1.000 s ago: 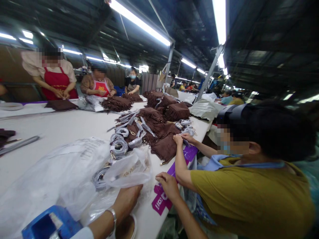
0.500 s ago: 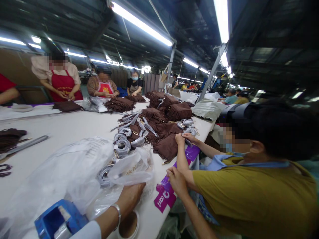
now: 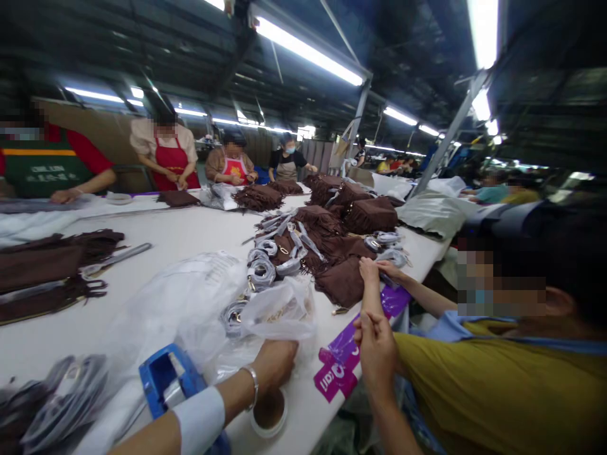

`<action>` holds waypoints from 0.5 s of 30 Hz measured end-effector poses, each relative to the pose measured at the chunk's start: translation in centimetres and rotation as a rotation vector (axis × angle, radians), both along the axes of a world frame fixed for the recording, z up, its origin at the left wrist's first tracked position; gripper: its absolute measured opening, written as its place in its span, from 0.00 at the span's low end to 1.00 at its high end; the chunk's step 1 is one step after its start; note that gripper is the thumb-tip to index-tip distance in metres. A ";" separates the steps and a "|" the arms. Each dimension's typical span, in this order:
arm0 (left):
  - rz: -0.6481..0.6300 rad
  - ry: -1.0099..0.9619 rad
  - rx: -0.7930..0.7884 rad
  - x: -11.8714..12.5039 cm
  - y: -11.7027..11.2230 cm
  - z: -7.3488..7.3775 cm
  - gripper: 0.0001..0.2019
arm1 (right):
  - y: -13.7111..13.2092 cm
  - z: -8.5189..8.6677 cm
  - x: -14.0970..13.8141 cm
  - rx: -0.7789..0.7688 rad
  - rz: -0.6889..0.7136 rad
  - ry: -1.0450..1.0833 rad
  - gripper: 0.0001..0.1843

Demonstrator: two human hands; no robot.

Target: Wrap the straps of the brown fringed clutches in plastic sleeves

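My left hand (image 3: 275,363), with a silver bracelet at the wrist, is closed at the near edge of a clear plastic bag (image 3: 279,316). Small gold-coloured metal pieces show through the bag; my fingertips are largely hidden. Over the table's right edge, my right hand (image 3: 378,346) is raised with thumb and fingers pinched together. Whatever it may hold is too small to make out. Beside the clear bag lie grey wrapped straps in coils (image 3: 260,272) and a brown fringed bag (image 3: 339,282). A blue tape dispenser (image 3: 161,379) stands left of my left forearm.
A co-worker in a mustard shirt (image 3: 474,379) sits close on the right, hands at the brown bag. Purple tape (image 3: 336,373) runs along the table edge. A round tub (image 3: 269,414) is below my left hand. Brown pieces (image 3: 42,268) lie left; several people work across the table.
The view has turned left, so the scene shifts right and more brown pieces and straps appear at left. My left hand stays at the plastic bag; my right hand stays pinched.
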State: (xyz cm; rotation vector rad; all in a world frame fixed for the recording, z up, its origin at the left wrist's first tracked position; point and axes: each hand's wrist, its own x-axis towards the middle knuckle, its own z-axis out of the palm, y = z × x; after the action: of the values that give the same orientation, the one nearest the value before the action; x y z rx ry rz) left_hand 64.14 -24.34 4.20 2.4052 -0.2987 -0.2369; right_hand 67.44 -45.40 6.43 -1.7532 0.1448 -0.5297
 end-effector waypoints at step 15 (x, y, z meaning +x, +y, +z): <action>0.521 0.276 -1.228 -16.1 8.7 10.8 0.19 | 13.3 2.1 -15.9 0.011 0.768 0.094 0.13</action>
State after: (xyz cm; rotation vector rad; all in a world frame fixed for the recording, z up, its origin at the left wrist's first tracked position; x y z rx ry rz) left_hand 48.00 -15.69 14.99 1.1446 0.2676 -0.0854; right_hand 51.49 -32.06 8.56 -1.6662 -0.4484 0.1139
